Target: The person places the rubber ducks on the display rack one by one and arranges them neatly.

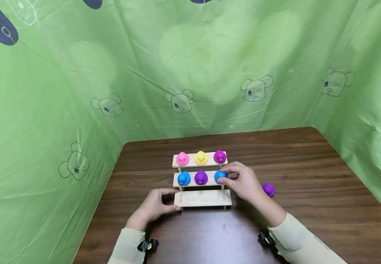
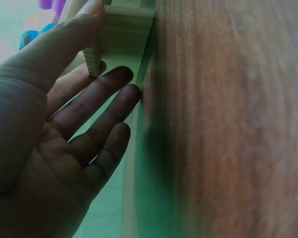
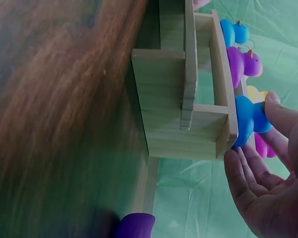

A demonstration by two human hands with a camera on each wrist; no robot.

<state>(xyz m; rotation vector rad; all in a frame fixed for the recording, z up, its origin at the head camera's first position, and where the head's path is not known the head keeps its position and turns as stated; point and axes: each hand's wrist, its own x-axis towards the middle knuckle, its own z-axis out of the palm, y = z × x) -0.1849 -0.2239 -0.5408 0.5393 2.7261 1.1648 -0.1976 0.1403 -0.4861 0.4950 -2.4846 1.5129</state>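
A three-tier wooden stand [image 1: 202, 198] stands on the table, its lowest step bare. My left hand [image 1: 155, 205] holds the left end of that step, thumb at the front and index finger behind; the other fingers stretch out loosely. On the middle step, my right hand [image 1: 244, 181] pinches a blue rubber duck [image 3: 245, 119] at the right end. Left of it sit a purple duck [image 1: 201, 178] and another blue duck [image 1: 184, 178]. Along the top step are a pink duck [image 1: 182, 158], a yellow duck [image 1: 201, 158] and a second purple duck [image 1: 219, 157].
Another purple duck [image 1: 268, 190] lies on the brown wooden table [image 1: 309, 183], to the right of the stand and beside my right forearm. Green cloth [image 1: 210, 73] printed with bear faces hangs behind the table and along both sides.
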